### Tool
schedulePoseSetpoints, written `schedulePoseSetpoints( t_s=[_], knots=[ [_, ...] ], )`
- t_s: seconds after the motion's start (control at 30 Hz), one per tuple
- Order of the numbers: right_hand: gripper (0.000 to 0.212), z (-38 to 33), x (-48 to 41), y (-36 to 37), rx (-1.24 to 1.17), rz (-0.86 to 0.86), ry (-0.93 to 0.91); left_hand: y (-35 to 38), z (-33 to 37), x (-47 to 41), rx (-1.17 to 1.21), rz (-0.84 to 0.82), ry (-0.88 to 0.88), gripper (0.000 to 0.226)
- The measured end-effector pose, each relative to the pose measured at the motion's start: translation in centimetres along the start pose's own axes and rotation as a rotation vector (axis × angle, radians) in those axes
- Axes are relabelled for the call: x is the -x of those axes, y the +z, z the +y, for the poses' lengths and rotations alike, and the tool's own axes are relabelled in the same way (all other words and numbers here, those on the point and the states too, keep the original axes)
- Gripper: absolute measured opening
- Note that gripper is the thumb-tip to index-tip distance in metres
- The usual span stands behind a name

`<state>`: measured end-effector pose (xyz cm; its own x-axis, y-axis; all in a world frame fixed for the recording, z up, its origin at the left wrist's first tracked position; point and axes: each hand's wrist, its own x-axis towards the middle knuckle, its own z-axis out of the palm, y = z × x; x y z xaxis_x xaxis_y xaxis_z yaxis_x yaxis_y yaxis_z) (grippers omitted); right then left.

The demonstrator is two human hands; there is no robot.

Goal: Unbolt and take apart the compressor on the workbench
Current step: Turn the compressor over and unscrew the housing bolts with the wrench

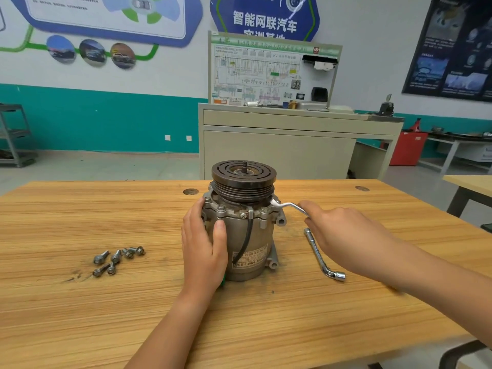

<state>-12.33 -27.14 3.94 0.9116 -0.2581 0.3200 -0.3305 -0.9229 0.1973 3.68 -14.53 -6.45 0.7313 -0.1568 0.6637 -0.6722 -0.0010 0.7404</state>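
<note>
The compressor [250, 235] stands upright on the wooden workbench [106, 302], its dark grooved pulley [243, 179] on top. My left hand [203, 243] wraps around the left side of its grey body, thumb on the front. My right hand [343, 235] grips the handle of a bent socket wrench [288, 206] whose head sits on a bolt at the flange's right side. Other flange bolts [221, 208] show along the front rim. Several removed bolts [117, 258] lie on the bench to the left.
A second L-shaped socket wrench [320, 255] lies on the bench just right of the compressor, under my right forearm. A beige cabinet with a wiring display board [274, 75] stands behind the bench. Another table edge [468, 183] shows at far right.
</note>
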Motion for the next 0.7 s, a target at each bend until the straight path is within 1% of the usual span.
schedulePoseSetpoints(
  t_s=[0.1,0.23,0.33,0.4,0.47,0.57,0.7],
  knots=[
    [0.031,-0.9,-0.6,-0.8,0.095,-0.102,0.013,-0.1,0.0,0.0,-0.007,0.001,0.001,0.070],
    [0.036,-2.7,-1.3,-2.2,0.236,-0.186,-0.012,-0.2,0.3,0.0,-0.001,-0.002,-0.007,0.070],
    [0.027,-4.1,-1.5,-3.8,0.338,-0.236,-0.035,-0.1,0.4,0.0,0.002,-0.002,-0.004,0.063],
    [0.025,-4.6,-1.5,-4.5,0.386,-0.267,-0.079,-0.2,0.5,0.0,-0.005,-0.003,-0.004,0.058],
    [0.025,-4.8,-1.5,-4.8,0.435,-0.294,-0.107,-0.2,0.5,0.0,-0.012,-0.009,-0.007,0.058],
    [0.028,-5.3,-1.5,-4.5,0.517,-0.321,-0.120,-0.4,0.6,0.1,-0.015,-0.018,-0.008,0.060],
    [0.038,-5.9,-1.3,-3.5,0.610,-0.350,-0.092,-0.3,0.8,0.1,-0.006,-0.019,-0.010,0.060]
  ],
)
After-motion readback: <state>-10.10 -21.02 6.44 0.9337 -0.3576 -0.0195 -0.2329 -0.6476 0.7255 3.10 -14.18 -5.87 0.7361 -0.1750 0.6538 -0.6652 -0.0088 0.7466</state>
